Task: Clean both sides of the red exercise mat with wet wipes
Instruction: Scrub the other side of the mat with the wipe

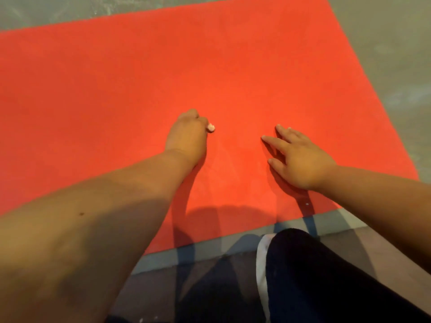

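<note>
Overall: the mat [140,78] lies flat on the floor, red face up, filling most of the view.
Left hand [187,136]: on the mat's middle, fingers curled under, gripping the wipe.
Wipe [211,127]: a small white wad; only a tip shows at the right side of the left hand.
Right hand [300,159]: palm down on the mat, fingers straight and spread, apart from the left hand.
Leg [314,276]: dark trousers with a white stripe, just off the mat's near edge.
Floor [384,31]: grey, around the mat.
</note>
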A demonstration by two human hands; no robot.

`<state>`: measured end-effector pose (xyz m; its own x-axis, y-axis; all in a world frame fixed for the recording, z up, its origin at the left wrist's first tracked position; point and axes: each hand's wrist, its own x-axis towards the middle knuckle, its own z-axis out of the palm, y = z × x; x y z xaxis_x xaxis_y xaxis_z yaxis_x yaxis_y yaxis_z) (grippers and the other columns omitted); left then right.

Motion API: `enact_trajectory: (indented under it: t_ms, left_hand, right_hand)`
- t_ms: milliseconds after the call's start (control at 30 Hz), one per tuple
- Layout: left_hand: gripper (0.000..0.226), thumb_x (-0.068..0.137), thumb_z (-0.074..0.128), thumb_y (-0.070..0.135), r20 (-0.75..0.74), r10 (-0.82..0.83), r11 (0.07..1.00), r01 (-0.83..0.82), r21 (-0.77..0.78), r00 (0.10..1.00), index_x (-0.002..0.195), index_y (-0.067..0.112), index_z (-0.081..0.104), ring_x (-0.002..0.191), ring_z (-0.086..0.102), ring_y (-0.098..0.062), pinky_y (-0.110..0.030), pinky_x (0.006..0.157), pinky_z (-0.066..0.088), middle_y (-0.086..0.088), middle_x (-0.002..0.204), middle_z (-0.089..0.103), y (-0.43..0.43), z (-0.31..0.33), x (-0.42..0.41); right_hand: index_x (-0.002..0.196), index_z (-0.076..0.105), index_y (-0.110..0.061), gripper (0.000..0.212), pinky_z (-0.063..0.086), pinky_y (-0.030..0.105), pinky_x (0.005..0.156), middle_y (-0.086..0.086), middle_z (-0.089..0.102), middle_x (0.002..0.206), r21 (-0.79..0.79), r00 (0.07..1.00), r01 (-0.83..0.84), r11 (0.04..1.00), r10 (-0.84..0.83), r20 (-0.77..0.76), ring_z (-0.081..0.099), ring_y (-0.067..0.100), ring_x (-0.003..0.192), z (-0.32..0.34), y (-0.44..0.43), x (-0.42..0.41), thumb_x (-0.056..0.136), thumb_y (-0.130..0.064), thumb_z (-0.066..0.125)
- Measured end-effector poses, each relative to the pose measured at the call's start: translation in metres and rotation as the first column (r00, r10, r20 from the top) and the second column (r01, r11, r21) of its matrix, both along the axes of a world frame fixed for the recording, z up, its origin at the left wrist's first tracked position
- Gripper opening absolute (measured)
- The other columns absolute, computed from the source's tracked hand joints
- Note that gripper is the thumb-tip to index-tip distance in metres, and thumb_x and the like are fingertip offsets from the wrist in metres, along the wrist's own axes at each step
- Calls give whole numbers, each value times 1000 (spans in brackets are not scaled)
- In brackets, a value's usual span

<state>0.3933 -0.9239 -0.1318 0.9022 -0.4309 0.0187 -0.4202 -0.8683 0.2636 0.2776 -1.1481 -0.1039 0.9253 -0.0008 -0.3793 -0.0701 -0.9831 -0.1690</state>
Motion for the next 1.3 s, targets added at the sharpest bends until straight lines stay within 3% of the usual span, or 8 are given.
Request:
enact_trajectory:
  t_ms: [100, 233, 467, 633, 833, 1067, 1167, 1300]
  left_hand:
    - [18, 90, 55, 9, -22, -182, 978, 179, -107, 983, 100, 9, 70, 94, 57, -33, -35, 80, 39, -13, 96, 60, -21, 2, -51]
    - [25, 90, 56, 26, -60, -611, 785, 595, -172, 789, 81, 7, 69, 70, 58, -28, -33, 55, 47, -9, 77, 57, -19, 7, -94]
    - [21, 90, 58, 20, -117, -417, 899, 428, 96, 901, 107, 10, 65, 102, 51, -31, -41, 83, 44, -10, 108, 55, -34, 6, -37]
    - [40, 82, 38, 32, -3, -506, 862, 506, -40, 862, 92, 5, 66, 80, 52, -32, -43, 67, 50, -13, 93, 58, -23, 3, -90]
    - [15, 82, 69, 18, 127, -622, 773, 631, -57, 773, 96, 11, 68, 72, 53, -27, -37, 59, 50, -6, 84, 58, -39, -5, -91]
    - [29, 82, 43, 27, -105, -755, 651, 759, -1, 648, 75, 12, 67, 61, 60, -25, -27, 46, 48, -3, 69, 57, 23, 16, -92]
    - [30, 77, 41, 29, -170, -627, 764, 643, 59, 760, 73, 12, 66, 62, 63, -27, -27, 52, 51, -5, 72, 59, 82, 22, -75]
    - [15, 83, 56, 12, -140, -59, 993, 73, 94, 988, 91, 6, 67, 88, 61, -37, -41, 75, 50, -16, 94, 59, 99, 22, -70]
  right_hand:
    - [149, 25, -30, 62, 10, 33, 117, 12, 12, 158, -9, 1000, 22, 1000, -22, 12, 13, 30, 145, -1, 6, -2, 92, -37, 49]
    - [149, 26, -29, 63, 10, 34, 118, 14, 12, 158, -28, 1000, 14, 1000, -13, 9, 13, 32, 144, 0, 9, -1, 91, -37, 49]
    - [150, 23, -28, 63, 9, 33, 117, 13, 12, 158, -24, 1000, 8, 1000, -8, 3, 13, 31, 145, 3, 9, -4, 93, -35, 49]
    - [150, 20, -30, 62, 7, 33, 118, 10, 8, 159, 3, 999, 33, 999, -33, -11, 9, 29, 146, 2, 11, -9, 94, -36, 46]
    - [151, 19, -30, 65, 10, 35, 119, 9, 6, 159, -9, 998, 47, 999, -47, -48, 8, 29, 146, 3, 12, -6, 92, -33, 46]
    - [150, 17, -32, 63, 10, 34, 119, 7, 4, 160, -3, 997, 55, 998, -55, -60, 6, 27, 146, 3, 16, -17, 93, -32, 44]
    - [151, 16, -33, 63, 8, 34, 118, 6, 2, 160, 11, 995, 58, 998, -57, -83, 4, 26, 146, 6, 15, -19, 94, -32, 43]
    - [151, 16, -32, 64, 10, 36, 119, 8, 3, 159, 1, 993, 30, 1000, -30, -112, 5, 29, 146, 6, 16, -22, 93, -32, 43]
